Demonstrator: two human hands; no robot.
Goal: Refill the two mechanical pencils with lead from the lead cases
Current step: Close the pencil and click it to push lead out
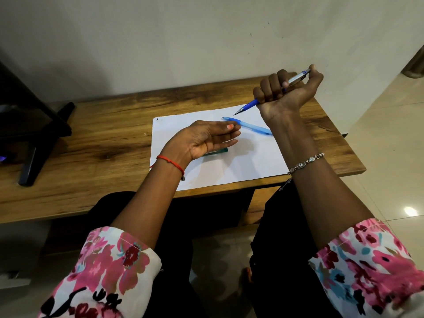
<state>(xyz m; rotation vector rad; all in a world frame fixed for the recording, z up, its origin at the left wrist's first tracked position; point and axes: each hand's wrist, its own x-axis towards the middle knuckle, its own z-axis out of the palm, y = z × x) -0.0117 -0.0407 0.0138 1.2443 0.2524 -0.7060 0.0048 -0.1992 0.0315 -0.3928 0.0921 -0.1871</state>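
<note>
My right hand (284, 92) grips a blue and silver mechanical pencil (250, 104) in a fist, raised above the paper, tip pointing down-left and thumb at its top end. A light blue mechanical pencil (254, 127) lies on the white sheet of paper (241, 166). My left hand (204, 140) hovers over the sheet with fingers straight, palm turned up and holding nothing. Under it lies a green lead case (218, 152), mostly hidden by the fingers.
The paper lies on a wooden table (110, 143) against a pale wall. A black stand (34, 134) sits at the table's left end. The table's right edge drops to a tiled floor (390, 157).
</note>
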